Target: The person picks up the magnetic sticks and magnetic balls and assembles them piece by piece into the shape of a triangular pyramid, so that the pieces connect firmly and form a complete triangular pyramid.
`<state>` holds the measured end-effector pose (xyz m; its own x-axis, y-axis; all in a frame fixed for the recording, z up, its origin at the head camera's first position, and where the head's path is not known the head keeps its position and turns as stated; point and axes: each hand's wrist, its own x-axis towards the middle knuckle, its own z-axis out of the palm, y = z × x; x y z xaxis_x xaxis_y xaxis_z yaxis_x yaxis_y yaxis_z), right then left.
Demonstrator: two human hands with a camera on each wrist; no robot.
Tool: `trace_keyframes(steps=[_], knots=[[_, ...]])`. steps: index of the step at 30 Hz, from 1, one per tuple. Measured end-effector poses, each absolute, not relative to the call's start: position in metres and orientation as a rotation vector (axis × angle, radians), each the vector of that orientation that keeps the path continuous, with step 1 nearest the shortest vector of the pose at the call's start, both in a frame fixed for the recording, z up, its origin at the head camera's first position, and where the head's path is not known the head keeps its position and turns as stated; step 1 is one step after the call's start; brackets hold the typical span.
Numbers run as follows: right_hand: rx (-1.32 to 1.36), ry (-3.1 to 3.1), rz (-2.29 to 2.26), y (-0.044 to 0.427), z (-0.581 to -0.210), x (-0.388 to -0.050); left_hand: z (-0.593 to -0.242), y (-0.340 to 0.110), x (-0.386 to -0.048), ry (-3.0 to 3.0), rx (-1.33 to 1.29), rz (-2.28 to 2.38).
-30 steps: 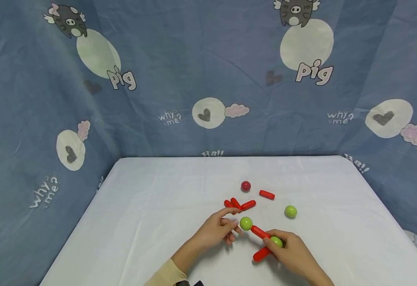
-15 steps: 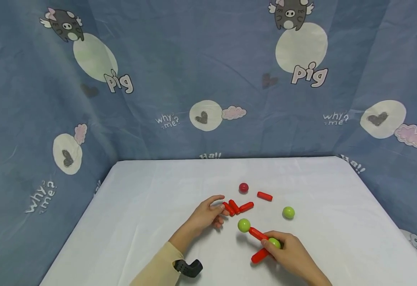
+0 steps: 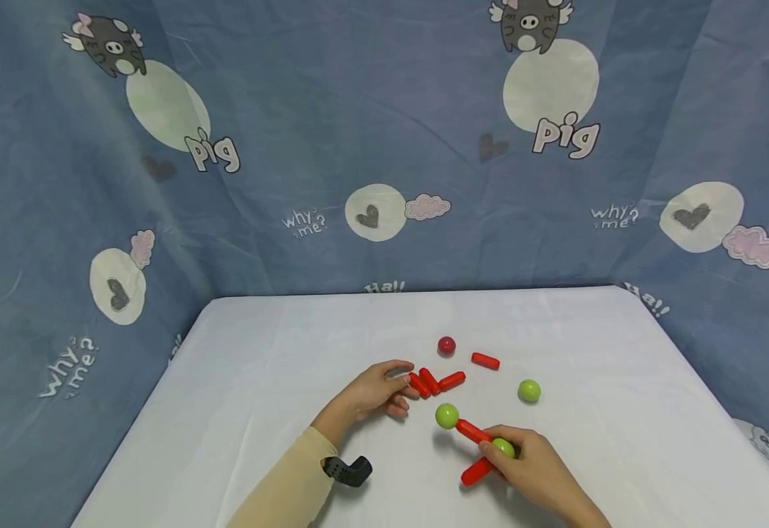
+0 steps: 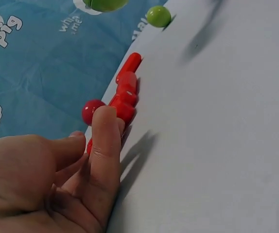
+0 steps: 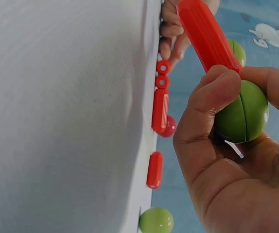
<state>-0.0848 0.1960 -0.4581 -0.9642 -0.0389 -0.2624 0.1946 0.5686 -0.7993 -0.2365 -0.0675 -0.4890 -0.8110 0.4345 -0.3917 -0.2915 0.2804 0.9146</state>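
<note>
In the head view the right hand [image 3: 539,469] pinches a green ball [image 3: 503,448] joined to two red sticks. One stick [image 3: 472,431] reaches up-left to another green ball [image 3: 446,416]; the other [image 3: 476,471] points down-left. The right wrist view shows thumb and fingers round the green ball [image 5: 246,114]. Beside the leftmost of several loose red sticks [image 3: 418,385] is the left hand [image 3: 374,390], fingers parted and loosely bent. The left wrist view has its fingertips in front of the red sticks [image 4: 126,92]; whether they touch one I cannot tell.
Farther back on the white table [image 3: 292,337] lie a red ball [image 3: 446,346] and a single red stick [image 3: 485,361]. A loose green ball [image 3: 529,390] is to the right. Blue patterned cloth [image 3: 278,147] hangs behind and at the sides.
The left hand has left the joined green ball's side and moved left, to the loose red sticks. The right hand keeps its hold, nearly still. The head view has shifted slightly.
</note>
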Motion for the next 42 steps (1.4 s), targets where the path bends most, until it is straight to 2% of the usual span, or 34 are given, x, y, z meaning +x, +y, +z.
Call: trace_keyframes(steps=[42], knots=[[0.192, 2.545, -1.305, 0.1932, -0.4573, -0.0855, -0.4866, -0.062, -0.2339, 2.033, 0.096, 1.504]])
